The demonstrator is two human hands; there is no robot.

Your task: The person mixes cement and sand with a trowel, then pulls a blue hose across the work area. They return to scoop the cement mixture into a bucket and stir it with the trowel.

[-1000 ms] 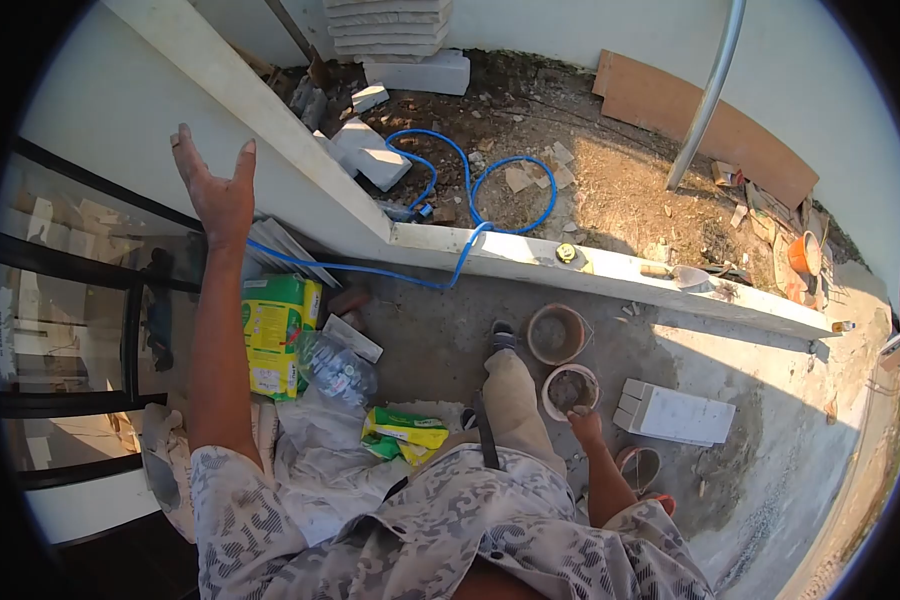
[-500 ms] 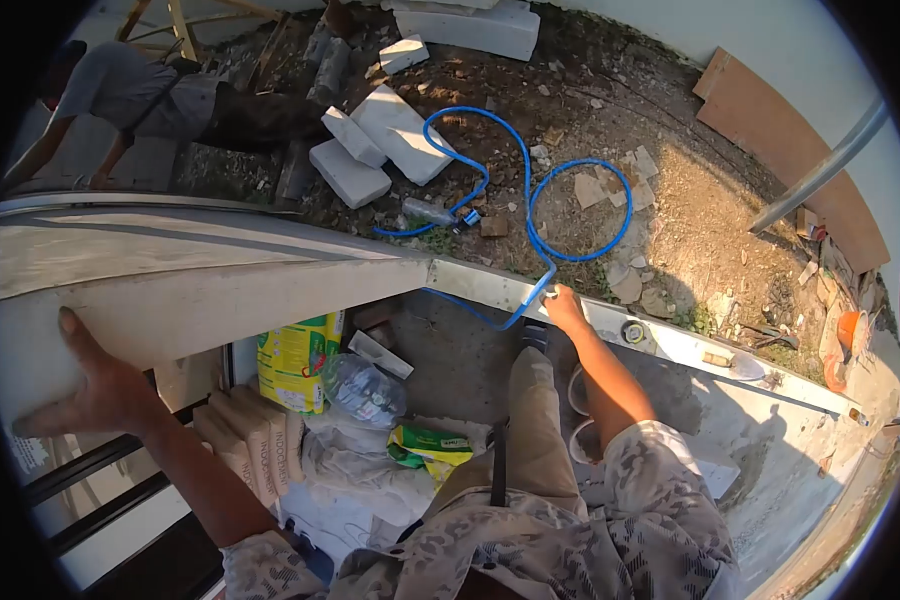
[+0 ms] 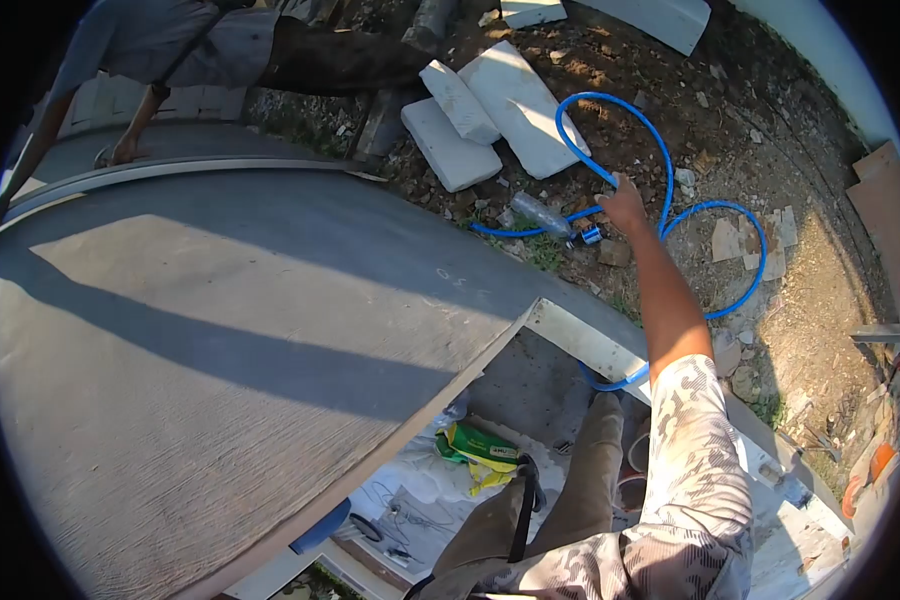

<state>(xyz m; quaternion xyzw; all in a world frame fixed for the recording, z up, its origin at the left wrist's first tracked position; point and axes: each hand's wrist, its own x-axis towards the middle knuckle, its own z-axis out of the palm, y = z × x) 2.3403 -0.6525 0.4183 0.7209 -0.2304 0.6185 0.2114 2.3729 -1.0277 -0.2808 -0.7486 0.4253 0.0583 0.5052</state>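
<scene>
My right hand (image 3: 625,205) reaches forward beyond the low wall, its fingers curled together. It overlaps the bend of a blue hose (image 3: 667,165) lying on the ground; what the fingers hold, if anything, I cannot make out. Just left of the hand lies a clear plastic bottle (image 3: 540,214) on its side. My left hand is out of view. Close before me on the left spreads a broad grey plastered surface (image 3: 260,300) with a long shadow across it. The white top of the low wall (image 3: 585,340) meets its corner.
White blocks (image 3: 515,110) lie on the rubble-strewn soil. At the upper left a co-worker's hand (image 3: 125,150) is over the far side of the grey surface, beyond a long strip (image 3: 240,166). A green and yellow bag (image 3: 480,450) lies below by my legs.
My view has swung left and forward over the grey surface. My right hand has left the wall top and stretched out over the hose. My left hand has gone from view.
</scene>
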